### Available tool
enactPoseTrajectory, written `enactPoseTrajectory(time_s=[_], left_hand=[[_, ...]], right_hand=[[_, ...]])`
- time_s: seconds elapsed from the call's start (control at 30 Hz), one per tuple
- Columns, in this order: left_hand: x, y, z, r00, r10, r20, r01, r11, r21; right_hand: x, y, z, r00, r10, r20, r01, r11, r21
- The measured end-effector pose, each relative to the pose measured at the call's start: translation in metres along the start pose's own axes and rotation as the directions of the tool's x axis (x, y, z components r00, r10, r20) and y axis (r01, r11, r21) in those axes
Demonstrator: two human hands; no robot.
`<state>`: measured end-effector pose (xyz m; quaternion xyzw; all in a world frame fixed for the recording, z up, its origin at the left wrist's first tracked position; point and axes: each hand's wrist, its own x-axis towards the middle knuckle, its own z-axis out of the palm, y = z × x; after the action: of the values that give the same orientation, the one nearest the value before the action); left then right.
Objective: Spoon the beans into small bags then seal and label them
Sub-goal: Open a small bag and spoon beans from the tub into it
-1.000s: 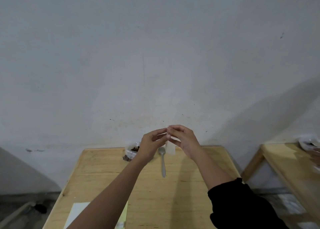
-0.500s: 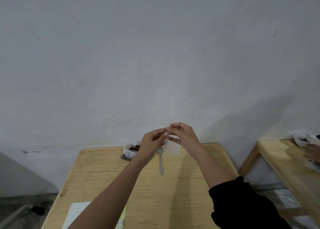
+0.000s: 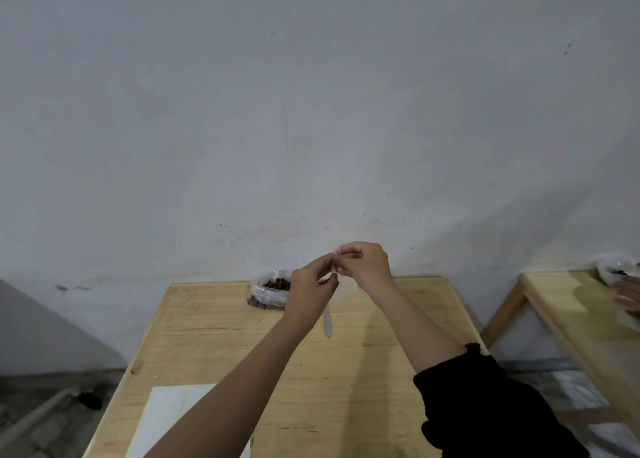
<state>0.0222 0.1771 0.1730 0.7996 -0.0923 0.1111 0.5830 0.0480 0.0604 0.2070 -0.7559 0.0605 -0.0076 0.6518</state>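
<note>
Aloft, bag (image 3: 347, 286) pinched, left hand (image 3: 313, 284), right hand (image 3: 366, 267)

Wall (image 3: 311, 111): painted pale grey, speckled.
Table (image 3: 207, 336): pale wood, set against the wall.
Second table (image 3: 561, 305): placed apart, at right.
Floor (image 3: 41, 423): grey, seen lower left.

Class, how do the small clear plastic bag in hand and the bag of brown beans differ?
The small clear plastic bag looks empty; the bag of brown beans isn't. Left hand and right hand pinch the small bag; the bean bag sits on the wooden table. Both are clear.
</note>
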Motion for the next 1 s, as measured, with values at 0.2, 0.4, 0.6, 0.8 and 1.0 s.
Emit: enactPoseTrajectory(time_s=[0.2,0.4,0.6,0.8,1.0], left_hand=[[0.002,-0.003,0.007,0.991,0.127,-0.038,-0.111,0.952,0.286],[0.003,0.001,0.008,0.983,0.173,-0.053,-0.144,0.925,0.351],[0.007,-0.005,0.002,0.981,0.189,0.031,-0.188,0.915,0.357],[0.011,-0.008,-0.003,0.977,0.196,0.090,-0.215,0.902,0.374],[0.010,-0.012,0.001,0.978,0.199,0.069,-0.210,0.920,0.331]], right_hand=[[-0.003,0.002,0.001,0.994,-0.079,-0.069,0.070,0.989,-0.127],[-0.006,0.003,0.003,0.977,-0.192,-0.091,0.163,0.954,-0.252],[-0.001,0.008,-0.008,0.978,-0.209,-0.025,0.191,0.931,-0.312],[0.010,0.016,-0.009,0.966,-0.255,0.043,0.251,0.880,-0.403],[0.011,0.014,-0.010,0.967,-0.241,0.080,0.247,0.823,-0.512]])
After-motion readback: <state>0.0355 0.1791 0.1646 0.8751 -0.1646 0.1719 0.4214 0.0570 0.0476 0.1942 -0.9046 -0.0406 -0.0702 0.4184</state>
